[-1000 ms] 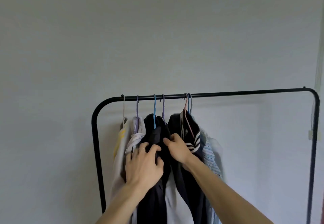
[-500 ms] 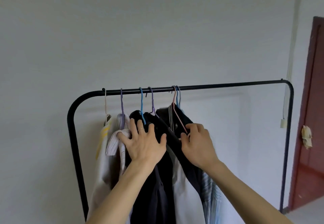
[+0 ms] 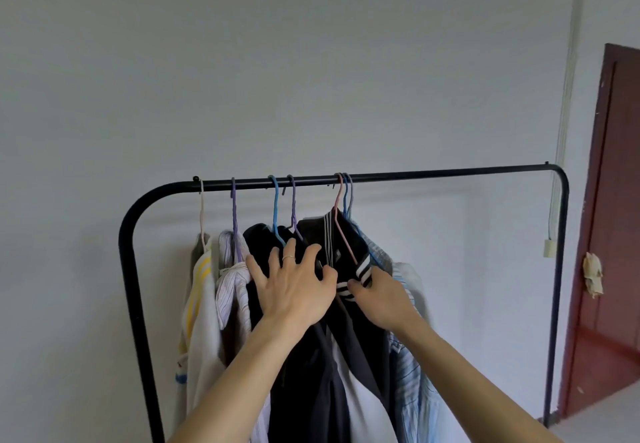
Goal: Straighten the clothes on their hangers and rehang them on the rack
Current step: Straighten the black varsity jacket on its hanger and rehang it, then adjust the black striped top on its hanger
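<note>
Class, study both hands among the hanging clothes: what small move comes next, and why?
Probably slide the pink wire hanger rightwards: the right hand pinches the black-and-white striped trim of its dark garment, the left hand presses the neighbouring dark garment, and clothes crowd the left half of the black metal rack.

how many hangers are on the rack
7: white hanger far left, purple hanger next, blue hanger and second purple hanger paired, then pink hanger, second blue hanger and grey hanger bunched; more may hide there.
</note>
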{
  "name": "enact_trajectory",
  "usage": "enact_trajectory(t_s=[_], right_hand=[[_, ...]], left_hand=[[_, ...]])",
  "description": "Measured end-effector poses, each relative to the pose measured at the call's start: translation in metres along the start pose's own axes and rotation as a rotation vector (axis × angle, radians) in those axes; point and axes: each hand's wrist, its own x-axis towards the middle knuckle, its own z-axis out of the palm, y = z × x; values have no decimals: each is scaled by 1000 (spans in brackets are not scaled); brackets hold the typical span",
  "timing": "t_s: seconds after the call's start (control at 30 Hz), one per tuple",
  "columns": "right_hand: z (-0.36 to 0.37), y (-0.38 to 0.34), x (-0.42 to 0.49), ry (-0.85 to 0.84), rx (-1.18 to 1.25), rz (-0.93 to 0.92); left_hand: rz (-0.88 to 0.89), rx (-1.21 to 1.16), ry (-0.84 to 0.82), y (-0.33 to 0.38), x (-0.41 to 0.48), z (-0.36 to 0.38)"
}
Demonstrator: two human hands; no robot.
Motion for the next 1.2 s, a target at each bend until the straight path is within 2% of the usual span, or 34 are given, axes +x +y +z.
enact_trajectory(t_s=[0.13,0.33,0.53,0.63,0.73,0.8,0.9,0.97,1.07,1.2], right_hand=[[-3,-13,20,104,-94,-19],[-47,-23,29,259,-47,-94],[-101,45,-46,252,-20,-103],[-120,97,-97,268,5,-61],[-138,137,-152,285,-25,-34],[-152,156,-186,296,-67,-26],[-180,185,-240,314,-113,6],[-202,207,-276,354,-140,71],[-226,239,-319,391,-118,201],[-240,285,-378,324,-15,329]], left_hand=[[29,-26,31,-5,-5,-1],[33,-118,-53,-13,1,-8],[64,-89,-3,3,-10,-15],[219,-103,11,42,-28,-18],[475,-124,5,96,-56,-7],[621,-170,-58,130,-75,6],[747,-300,-266,177,-111,31],[763,-415,-395,205,-140,47],[776,-527,-457,231,-180,74],[752,-576,-508,252,-224,107]])
